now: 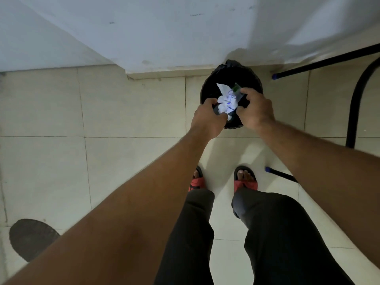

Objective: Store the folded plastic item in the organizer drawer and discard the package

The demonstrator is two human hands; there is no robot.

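1. Crumpled white package, printed in blue, is one piece, held between both hands directly above the black-lined bin at twelve o'clock from the feet.
2. Left hand has its fingers clamped on the package's eight o'clock edge; right hand pinches its three o'clock side, next to a small green-and-dark scrap.
3. It looks light, soft and crushable, probably slippery film; gripping the bunched edges suits it.
4. Count: one package, one bin, two hands, two red sandals. No organizer drawer or folded item is visible.

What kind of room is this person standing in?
Probably a corner of a home or small office: tiled floor, a painted wall, a black-lined waste bin and black metal furniture legs.
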